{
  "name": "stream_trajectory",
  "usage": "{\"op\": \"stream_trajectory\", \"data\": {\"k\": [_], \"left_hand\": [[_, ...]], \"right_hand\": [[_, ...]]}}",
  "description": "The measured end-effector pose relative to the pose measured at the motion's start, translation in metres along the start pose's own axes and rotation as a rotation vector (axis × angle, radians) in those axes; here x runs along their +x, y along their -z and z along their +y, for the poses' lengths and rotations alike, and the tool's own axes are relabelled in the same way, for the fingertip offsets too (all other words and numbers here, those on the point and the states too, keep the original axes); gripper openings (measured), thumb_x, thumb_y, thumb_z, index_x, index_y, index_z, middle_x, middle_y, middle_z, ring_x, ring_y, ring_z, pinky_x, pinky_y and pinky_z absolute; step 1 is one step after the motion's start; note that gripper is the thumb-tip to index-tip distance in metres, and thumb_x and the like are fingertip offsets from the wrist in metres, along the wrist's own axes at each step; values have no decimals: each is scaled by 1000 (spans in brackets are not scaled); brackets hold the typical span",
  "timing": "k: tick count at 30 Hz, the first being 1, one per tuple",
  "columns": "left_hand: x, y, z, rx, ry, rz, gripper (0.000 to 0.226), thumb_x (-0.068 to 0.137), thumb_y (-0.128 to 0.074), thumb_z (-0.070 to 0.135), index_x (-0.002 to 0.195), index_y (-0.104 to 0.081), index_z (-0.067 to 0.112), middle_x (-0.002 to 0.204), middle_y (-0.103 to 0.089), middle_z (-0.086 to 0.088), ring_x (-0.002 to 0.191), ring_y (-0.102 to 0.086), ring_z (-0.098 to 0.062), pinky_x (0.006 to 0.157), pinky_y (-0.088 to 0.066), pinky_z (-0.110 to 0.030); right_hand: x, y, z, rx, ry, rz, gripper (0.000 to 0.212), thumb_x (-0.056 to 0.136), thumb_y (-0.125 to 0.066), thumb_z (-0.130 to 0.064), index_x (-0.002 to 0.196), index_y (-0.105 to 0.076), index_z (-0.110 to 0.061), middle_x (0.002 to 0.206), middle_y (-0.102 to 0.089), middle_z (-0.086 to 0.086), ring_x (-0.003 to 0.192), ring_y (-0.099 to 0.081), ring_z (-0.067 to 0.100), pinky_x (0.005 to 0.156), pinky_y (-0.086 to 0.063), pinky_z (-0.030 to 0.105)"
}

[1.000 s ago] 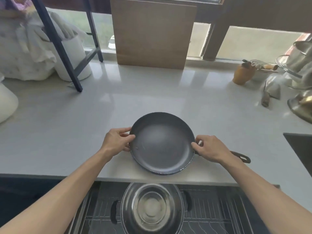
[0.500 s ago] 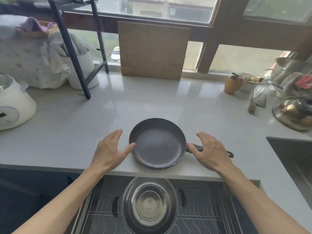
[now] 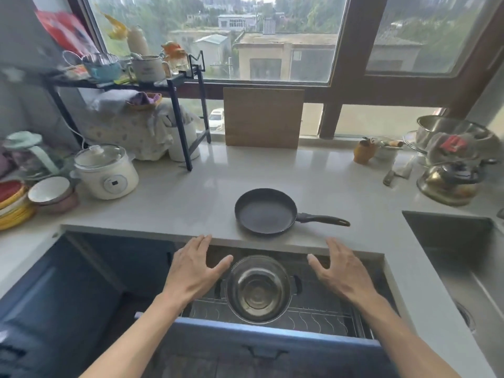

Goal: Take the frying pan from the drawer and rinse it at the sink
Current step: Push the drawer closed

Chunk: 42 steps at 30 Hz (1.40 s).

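Head view: the frying pan sits flat on the pale worktop, close to the front edge, with its black handle pointing right toward the sink. Neither hand touches it. Half a second ago both hands flanked the pan on the worktop, the left one at its rim; a second ago both gripped the rim. Now they have drawn back off the worktop and hover above the open drawer.

Left hand: fingers spread and slack, holding nothing, poised left of the steel pot that stands in the drawer's wire rack.

Right hand: fingers likewise spread, empty, poised right of the same pot.

The pan's position on the worktop is unchanged between frames. The camera has lifted since the earlier frames, so the window, the dark shelf rack and the white cooker at left now show in full. A wooden board leans upright against the window sill behind the pan. The sink lies at the right edge of the worktop, well apart from the pan.
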<state>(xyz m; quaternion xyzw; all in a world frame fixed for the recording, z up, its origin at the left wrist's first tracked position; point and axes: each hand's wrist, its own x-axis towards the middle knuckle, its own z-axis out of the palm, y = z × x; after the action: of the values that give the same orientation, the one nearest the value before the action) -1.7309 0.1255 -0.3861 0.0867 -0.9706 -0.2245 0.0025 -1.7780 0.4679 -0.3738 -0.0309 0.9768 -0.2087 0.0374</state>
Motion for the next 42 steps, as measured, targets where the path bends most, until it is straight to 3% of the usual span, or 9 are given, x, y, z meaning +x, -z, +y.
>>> {"op": "stream_trajectory", "data": {"k": [6, 10, 14, 18, 26, 29, 31, 34, 42], "left_hand": [[-52, -12, -12, -71, -5, -44, 103, 92, -45, 88, 172, -37, 24, 180, -35, 3, 167, -32, -18, 135, -28, -46], [-78, -44, -37, -133, 11, -90, 97, 88, -50, 89, 164, -50, 28, 169, -51, 9, 152, -53, -19, 124, -45, -45], [-98, -95, -60, -181, 51, -132, 77, 78, -56, 92, 123, -75, 33, 118, -80, 12, 108, -76, -13, 99, -59, -40], [-110, -165, -83, -272, 130, -187, 67, 71, -61, 94, 92, -78, 33, 84, -79, 14, 84, -76, -5, 88, -63, -37], [-109, -334, -125, -350, 275, -231, 69, 72, -62, 94, 80, -82, 29, 79, -83, 14, 87, -78, -8, 88, -64, -35], [-98, -381, -127, -376, 274, -241, 73, 72, -60, 96, 89, -82, 28, 89, -83, 12, 97, -79, -16, 89, -63, -37], [-91, -403, -123, -397, 272, -197, 72, 74, -62, 94, 92, -82, 27, 92, -83, 12, 98, -79, -17, 90, -63, -39], [-83, -422, -117, -456, 278, -132, 51, 82, -72, 82, 85, -76, 32, 86, -80, 14, 90, -78, -15, 85, -64, -40], [-65, -441, -120, -596, 334, -77, 50, 81, -79, 75, 84, -75, 25, 77, -80, 8, 74, -79, -14, 76, -65, -41]], "right_hand": [[-58, -44, -16, 62, -22, -30, 86, 100, -49, -66, 166, -36, -13, 172, -40, 7, 159, -37, 22, 129, -33, 43], [-94, -96, -21, 90, -71, -24, 80, 99, -53, -64, 161, -45, -14, 165, -50, 5, 153, -45, 22, 125, -39, 41], [-122, -156, -20, 177, -143, -36, 48, 97, -63, -57, 128, -65, -21, 128, -71, -3, 119, -66, 22, 102, -53, 41], [-135, -227, -4, 282, -278, -129, 37, 94, -65, -61, 99, -67, -24, 92, -74, -11, 92, -70, 16, 90, -57, 38], [-120, -379, 69, 404, -426, -166, 52, 93, -62, -68, 76, -71, -21, 82, -78, -4, 88, -73, 25, 83, -57, 38], [-105, -409, 89, 465, -424, -125, 53, 98, -63, -62, 58, -56, -28, 50, -60, -16, 62, -58, 10, 64, -49, 33], [-96, -420, 96, 523, -423, -83, 45, 99, -66, -58, 66, -61, -28, 54, -61, -17, 63, -55, -1, 63, -46, 26], [-86, -435, 104, 611, -395, -18, 44, 97, -72, -54, 71, -62, -21, 63, -68, -8, 63, -61, 1, 58, -43, 14], [-69, -446, 107, 769, -385, -16, 40, 98, -76, -41, 73, -58, -17, 72, -76, 4, 53, -66, -3, 54, -46, 16]]}}
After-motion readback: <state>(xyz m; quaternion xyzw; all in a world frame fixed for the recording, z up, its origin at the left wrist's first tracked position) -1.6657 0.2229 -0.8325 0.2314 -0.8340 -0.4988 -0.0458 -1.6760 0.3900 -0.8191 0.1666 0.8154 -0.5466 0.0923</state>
